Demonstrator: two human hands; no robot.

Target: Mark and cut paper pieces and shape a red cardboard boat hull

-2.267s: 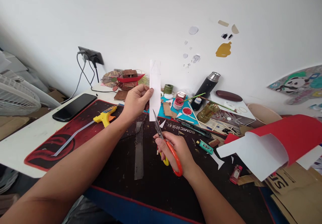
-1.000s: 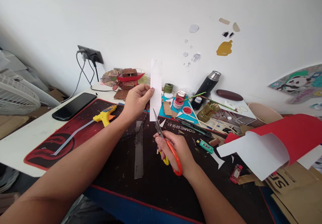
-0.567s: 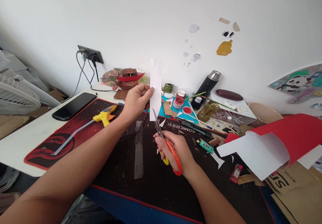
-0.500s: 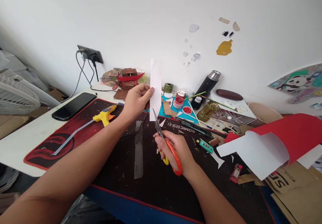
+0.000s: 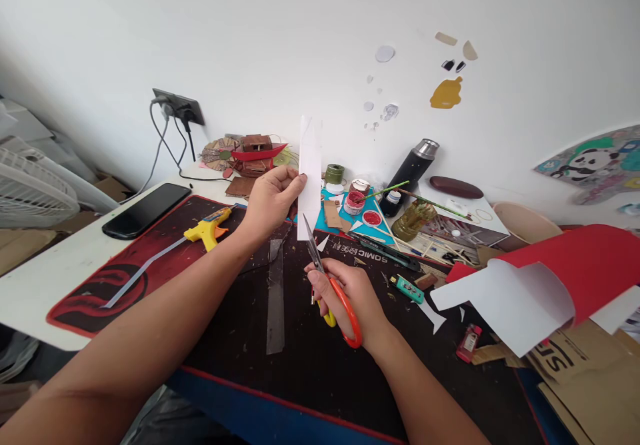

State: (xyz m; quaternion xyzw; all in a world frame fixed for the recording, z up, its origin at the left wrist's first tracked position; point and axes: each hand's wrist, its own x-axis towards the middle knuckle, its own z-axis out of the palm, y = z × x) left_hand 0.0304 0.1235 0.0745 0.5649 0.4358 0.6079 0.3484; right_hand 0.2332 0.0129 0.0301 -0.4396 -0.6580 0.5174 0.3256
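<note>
Left hand point(image 5: 273, 198) raised ahead of the body, thumb and fingers pinching a white paper strip point(image 5: 311, 198) by its left edge. The strip stands nearly upright, reaching above and below the grip.

Right hand point(image 5: 353, 295), lower and nearer the body, grips a pair of scissors point(image 5: 316, 254), orange and yellow handles wrapped by the fingers. The blades slant up and left, lying together; their tip overlaps the strip's lower part below the left hand (whether steel touches paper, the single view cannot settle).

Beneath both hands, a dark mat point(image 5: 320, 385) with red edging, speckled with scraps. Just below the left hand, a grey see-through strip point(image 5: 275, 298) lies lengthwise. Left of that hand, a yellow glue gun point(image 5: 205, 230), a pale strip point(image 5: 145, 273) running from its rear; farther left, a black phone point(image 5: 147, 210).

Beyond the left hand, a model boat point(image 5: 260, 154) with a red hull. Beyond the right hand, a pot of red paint point(image 5: 355, 202), and behind it a tilted black flask point(image 5: 413, 168). Right of the right hand, a green lighter point(image 5: 409, 289); past it a red lighter point(image 5: 469, 344) and a curled red sheet point(image 5: 595, 268), white on its inner face.
</note>
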